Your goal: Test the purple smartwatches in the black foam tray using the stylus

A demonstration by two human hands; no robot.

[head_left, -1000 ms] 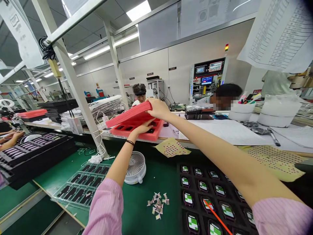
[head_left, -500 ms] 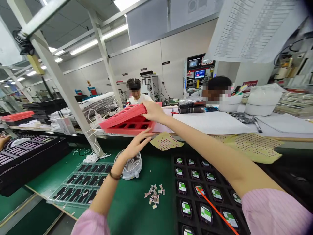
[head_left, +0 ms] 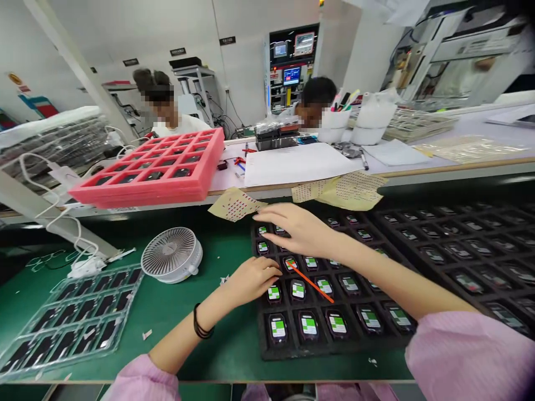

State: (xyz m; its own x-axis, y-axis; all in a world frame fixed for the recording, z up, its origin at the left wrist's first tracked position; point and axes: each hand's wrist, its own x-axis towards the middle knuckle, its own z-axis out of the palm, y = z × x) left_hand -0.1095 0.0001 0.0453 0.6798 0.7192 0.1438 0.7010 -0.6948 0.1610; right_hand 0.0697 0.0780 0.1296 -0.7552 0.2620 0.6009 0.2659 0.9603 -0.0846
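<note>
Over the left edge of a black foam tray (head_left: 288,352) of watch faces, my left hand (head_left: 253,278) has its fingers loosely bent, with nothing visible in them. My right hand (head_left: 296,228) hovers above the tray's far part, fingers stretched and apart, empty. Green and white screens show on the watch faces, such as a watch (head_left: 309,324) in the front row. An orange-red stick (head_left: 313,283) lies slantwise across the watches. Farther back, a pink foam tray (head_left: 142,195) with dark pieces in its compartments rests on the shelf.
A white round fan (head_left: 172,253) stands left of my left hand. Clear plastic trays (head_left: 75,312) with black parts lie at left. Yellow sticker sheets (head_left: 236,205) hang over the shelf edge. Another black tray (head_left: 455,250) is at right. Two people sit beyond the shelf.
Both hands have left the pink foam on the shelf and moved over the black watch tray. The lifted pink piece now lies level. The view has turned right and down.
</note>
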